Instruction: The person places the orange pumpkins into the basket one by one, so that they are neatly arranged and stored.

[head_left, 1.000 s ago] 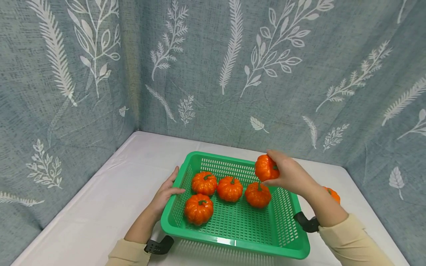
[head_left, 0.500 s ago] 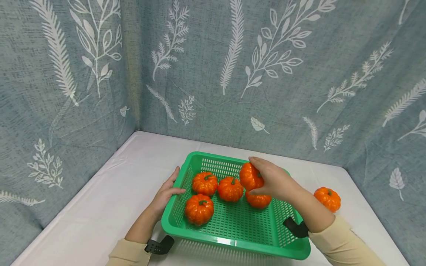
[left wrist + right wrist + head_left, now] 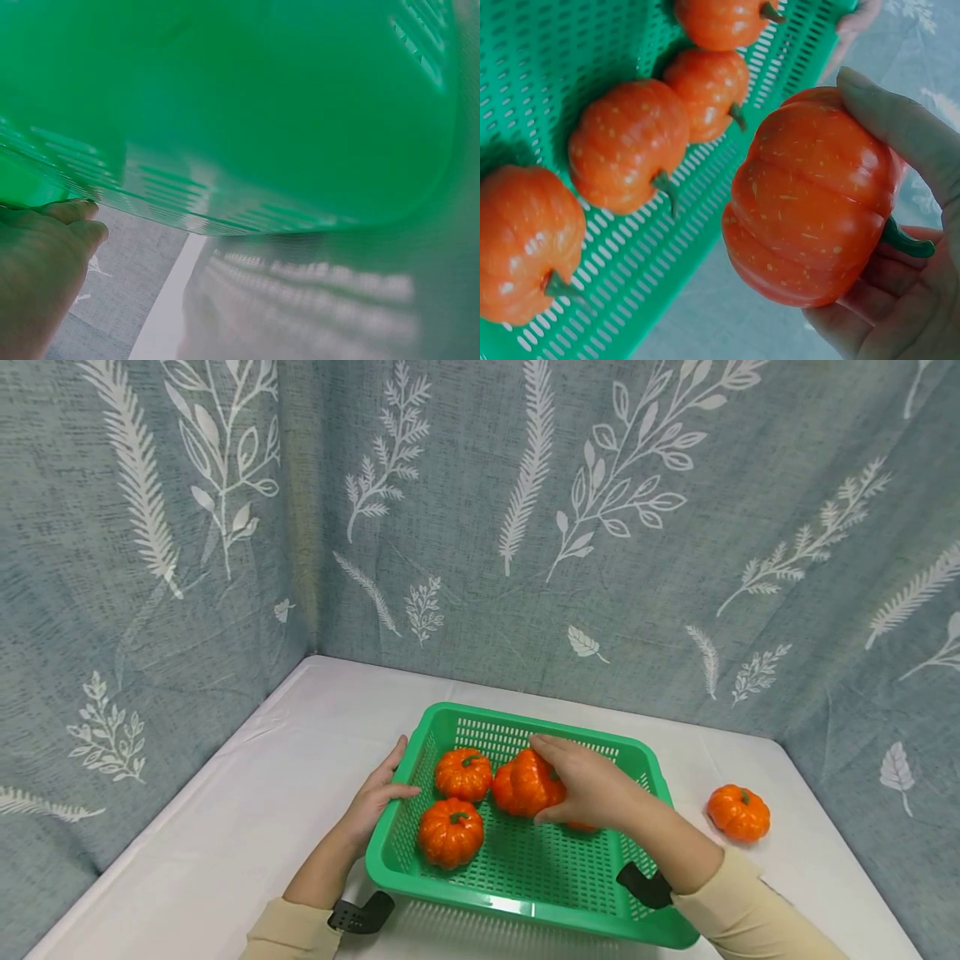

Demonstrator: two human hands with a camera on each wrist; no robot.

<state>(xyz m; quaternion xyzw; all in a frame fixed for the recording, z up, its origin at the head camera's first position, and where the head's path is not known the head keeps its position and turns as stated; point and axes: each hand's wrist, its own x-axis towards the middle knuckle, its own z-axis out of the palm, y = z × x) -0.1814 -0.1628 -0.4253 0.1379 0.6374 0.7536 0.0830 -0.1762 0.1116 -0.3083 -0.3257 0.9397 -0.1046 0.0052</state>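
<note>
My right hand [image 3: 592,781] grips a small orange pumpkin [image 3: 810,199] with a green stem, thumb on one side and fingers on the other. In the head view this pumpkin hangs over the green plastic basket [image 3: 517,906], overlapping the pumpkins behind it. On the left rim my left hand [image 3: 372,802] holds the basket, thumb over the edge and the other fingers along the outside wall. Inside stand several pumpkins, among them a back-left pumpkin [image 3: 463,775] and a front-left pumpkin [image 3: 450,833]. Another basket pumpkin [image 3: 582,827] is mostly hidden by my right hand.
One more pumpkin [image 3: 738,813] sits on the white-covered table [image 3: 225,827], right of the basket. A grey-blue leaf-patterned curtain [image 3: 465,527] stands behind and at both sides. Black bands circle both wrists.
My right hand has carried its pumpkin leftward and lower over the basket. The pumpkin on the table at right has come into full view. My left hand stays on the rim.
</note>
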